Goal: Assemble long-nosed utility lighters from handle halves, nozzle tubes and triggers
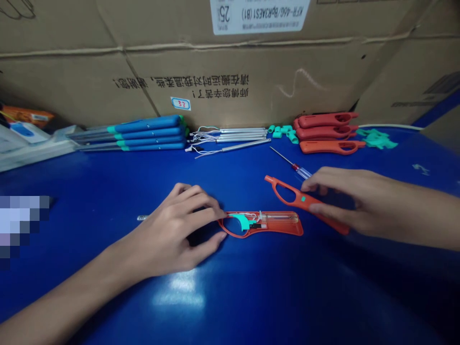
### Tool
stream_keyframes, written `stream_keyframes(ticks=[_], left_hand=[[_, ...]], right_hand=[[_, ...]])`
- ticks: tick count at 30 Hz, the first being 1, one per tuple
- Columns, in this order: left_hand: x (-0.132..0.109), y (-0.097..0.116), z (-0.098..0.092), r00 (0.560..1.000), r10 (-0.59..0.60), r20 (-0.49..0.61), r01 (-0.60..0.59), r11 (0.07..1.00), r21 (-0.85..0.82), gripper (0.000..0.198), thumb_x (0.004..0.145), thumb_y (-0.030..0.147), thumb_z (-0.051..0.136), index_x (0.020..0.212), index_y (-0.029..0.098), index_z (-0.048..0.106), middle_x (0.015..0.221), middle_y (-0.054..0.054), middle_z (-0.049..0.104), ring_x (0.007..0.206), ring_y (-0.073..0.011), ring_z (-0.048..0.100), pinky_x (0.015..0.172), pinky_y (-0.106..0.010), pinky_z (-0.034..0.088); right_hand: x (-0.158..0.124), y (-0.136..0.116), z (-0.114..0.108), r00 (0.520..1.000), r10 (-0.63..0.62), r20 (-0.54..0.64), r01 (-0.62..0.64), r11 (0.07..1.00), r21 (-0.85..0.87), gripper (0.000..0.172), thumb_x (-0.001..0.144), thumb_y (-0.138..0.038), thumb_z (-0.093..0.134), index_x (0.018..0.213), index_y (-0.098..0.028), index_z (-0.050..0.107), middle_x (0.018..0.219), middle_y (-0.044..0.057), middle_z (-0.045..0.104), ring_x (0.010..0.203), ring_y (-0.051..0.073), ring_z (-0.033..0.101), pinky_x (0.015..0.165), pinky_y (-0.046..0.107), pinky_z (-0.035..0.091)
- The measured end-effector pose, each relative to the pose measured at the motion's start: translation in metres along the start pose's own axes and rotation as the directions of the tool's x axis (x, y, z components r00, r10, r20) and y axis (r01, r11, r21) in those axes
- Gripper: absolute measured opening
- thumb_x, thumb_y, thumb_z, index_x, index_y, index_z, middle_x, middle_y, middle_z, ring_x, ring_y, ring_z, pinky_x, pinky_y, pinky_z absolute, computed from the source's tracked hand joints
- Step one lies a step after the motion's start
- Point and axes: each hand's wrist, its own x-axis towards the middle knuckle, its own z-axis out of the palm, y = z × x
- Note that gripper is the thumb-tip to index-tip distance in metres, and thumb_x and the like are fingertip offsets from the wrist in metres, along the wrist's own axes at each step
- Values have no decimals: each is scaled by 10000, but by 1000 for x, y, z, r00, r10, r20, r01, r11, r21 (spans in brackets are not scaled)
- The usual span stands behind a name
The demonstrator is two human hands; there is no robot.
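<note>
I'm watching left hand (176, 230) pinching trigger end of lighter body (282, 225), lying centre of blue table (251, 297). Right hand (348, 201) grasping orange cover (287, 194) at two o'clock of body. Screwdriver (293, 166) lying just beyond, at twelve o'clock.

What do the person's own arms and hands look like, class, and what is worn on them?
Both are bare: the left hand and right hand wear no gloves, rings or watch, and both forearms show no sleeves within the picture.
</note>
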Motion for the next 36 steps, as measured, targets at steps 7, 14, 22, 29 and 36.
stream_keyframes(ticks=[7,14,22,29,36], left_hand=[[0,-1,0,1000,3,22,-3,1000,-9,175,889,269,590,1032,216,675,999,-51,678,922,-191,588,844,-372,423],[1,-2,-1,998,-6,54,9,998,-56,187,908,252,583,1073,223,666,1022,-50,664,950,-192,587,853,-367,439],[3,-2,-3,996,-33,85,43,991,-130,177,917,219,564,1057,211,673,1040,-55,660,970,-190,580,854,-356,459],[1,-2,-2,992,-75,103,92,982,-168,176,938,213,520,1027,214,672,1048,-41,659,994,-183,569,867,-351,446],[1,-2,0,995,-56,87,64,994,-93,164,904,306,603,1025,215,665,1035,-38,662,976,-194,580,870,-362,438]], right_hand=[[4,3,1,983,70,170,-66,997,-32,217,885,-454,570,906,-244,620,765,13,638,566,147,564,496,271,394],[4,2,5,995,69,65,-62,993,-105,190,861,-338,574,1023,-251,621,841,27,641,642,167,561,539,276,406],[3,-14,-3,998,-61,-34,62,998,28,241,816,-313,601,1045,-257,651,961,37,666,771,190,625,626,297,472],[2,-34,-7,980,-198,-25,199,969,147,247,728,-196,617,961,-252,678,893,8,684,744,176,647,687,297,510],[8,-23,-7,982,-91,-168,122,975,187,190,799,-247,612,969,-207,687,971,56,699,847,206,666,622,277,512]])
